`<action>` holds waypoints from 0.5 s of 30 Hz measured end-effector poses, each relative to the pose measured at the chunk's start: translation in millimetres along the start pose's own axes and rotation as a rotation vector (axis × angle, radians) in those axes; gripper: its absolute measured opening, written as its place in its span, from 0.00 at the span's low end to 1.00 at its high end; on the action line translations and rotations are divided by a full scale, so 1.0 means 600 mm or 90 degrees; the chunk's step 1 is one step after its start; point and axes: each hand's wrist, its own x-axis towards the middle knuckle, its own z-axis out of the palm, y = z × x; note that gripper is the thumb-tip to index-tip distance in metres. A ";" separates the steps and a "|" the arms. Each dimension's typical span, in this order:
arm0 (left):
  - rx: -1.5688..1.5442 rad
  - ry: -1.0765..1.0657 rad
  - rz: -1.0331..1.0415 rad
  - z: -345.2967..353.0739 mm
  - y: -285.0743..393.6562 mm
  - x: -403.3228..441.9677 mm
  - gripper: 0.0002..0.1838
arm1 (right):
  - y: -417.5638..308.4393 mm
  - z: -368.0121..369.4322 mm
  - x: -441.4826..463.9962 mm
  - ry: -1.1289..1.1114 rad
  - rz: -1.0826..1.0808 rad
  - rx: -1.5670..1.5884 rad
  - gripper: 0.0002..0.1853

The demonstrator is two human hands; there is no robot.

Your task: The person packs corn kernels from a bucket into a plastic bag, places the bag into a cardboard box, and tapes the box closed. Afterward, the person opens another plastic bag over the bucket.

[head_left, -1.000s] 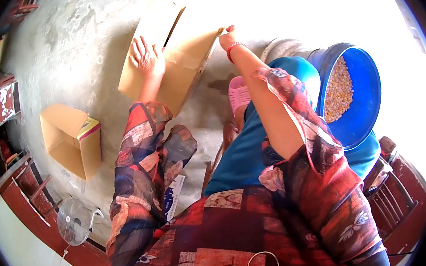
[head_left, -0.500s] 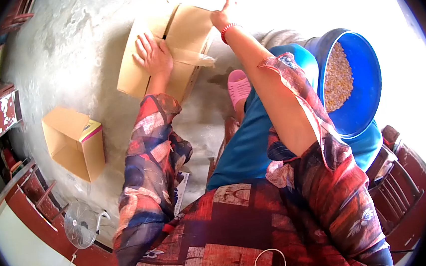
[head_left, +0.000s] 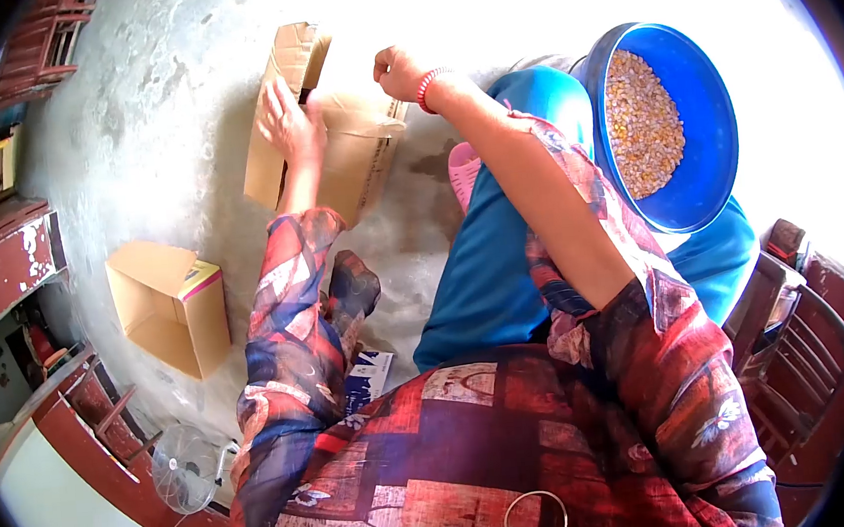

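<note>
A brown cardboard box (head_left: 359,159) rests on the floor ahead of me, its top partly parted with a dark gap showing. My left hand (head_left: 294,125) lies on the box's left flap, fingers stretched out and slightly blurred. Over the box's right side, my right hand (head_left: 401,75) has its fingers curled closed. Whatever those fingers hold, if anything, is lost in the glare. A loose strip of tape (head_left: 377,126) crosses the front part of the box top.
A blue bucket (head_left: 701,132) of mixed yellow and pale grains (head_left: 641,127) stands tilted at my right knee. An open, smaller cardboard box (head_left: 170,308) is on the floor at left. A fan (head_left: 183,468) stands lower left, and a wooden chair (head_left: 796,353) is at right.
The box's flaps have lifted and parted, opening a gap at the top. My right hand has moved left and toward me, its fingers now curled. My left hand stays on the left flap.
</note>
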 end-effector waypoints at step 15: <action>0.044 -0.171 0.167 0.039 0.084 -0.111 0.43 | -0.062 -0.109 -0.083 0.116 -0.252 0.218 0.08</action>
